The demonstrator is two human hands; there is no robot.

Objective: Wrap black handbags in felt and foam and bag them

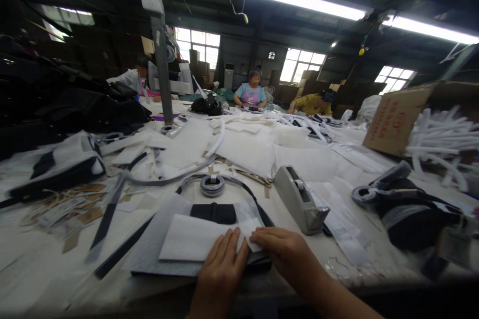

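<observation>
A flat grey bag piece (149, 246) lies at the near table edge with a white folded sheet (190, 241) on top and a black part (213, 213) showing beyond it. My left hand (223, 264) lies flat on the white sheet, fingers stretched out. My right hand (282, 249) presses on the sheet's right corner, fingers together and extended. A black strap (119, 251) runs off to the left.
A grey tape dispenser (301, 199) stands just right of the work. A tape roll (212, 185) lies behind. Black bags (411, 214) sit right, paper tags (63, 209) left, a cardboard box (396, 119) far right. Three people sit at the far side.
</observation>
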